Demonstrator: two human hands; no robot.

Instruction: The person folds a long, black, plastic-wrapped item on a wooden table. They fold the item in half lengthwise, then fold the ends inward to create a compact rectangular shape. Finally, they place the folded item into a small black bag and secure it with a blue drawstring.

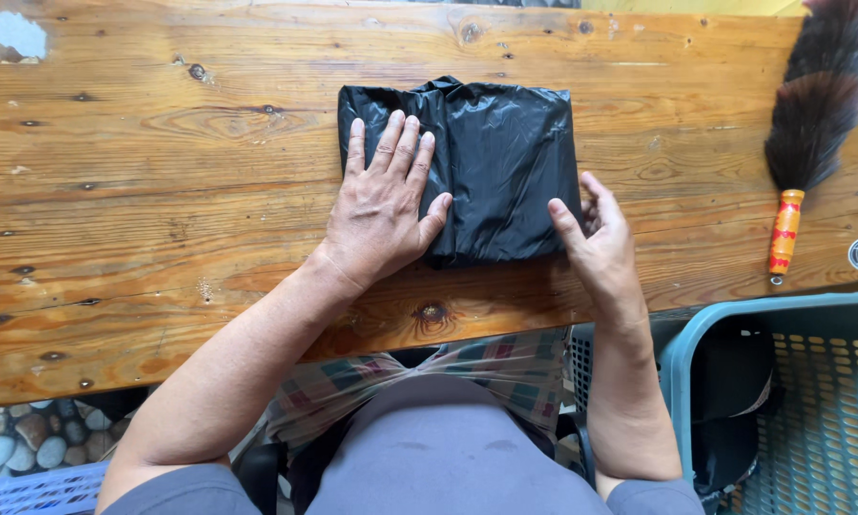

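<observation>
Along the lower left edge of the frame, a pale blue crate's [28, 488] rim shows beside floor pebbles [14, 439]. At centre, on the wooden table [162, 238], the left hand [381, 205] lies open and flat on a folded black plastic bag [500, 162], apparently pressing it down. The right hand [596, 238], open with fingers loosely curled, steadies the bag's right edge. At far right lies a feather duster [815, 124]; below it, a teal basket [810, 401] holds dark items.

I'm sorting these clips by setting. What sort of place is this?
Probably a home or small-shop work spot, partly outdoors: a rough wooden table, a feather duster, a teal plastic basket, and pebbled ground.
</observation>
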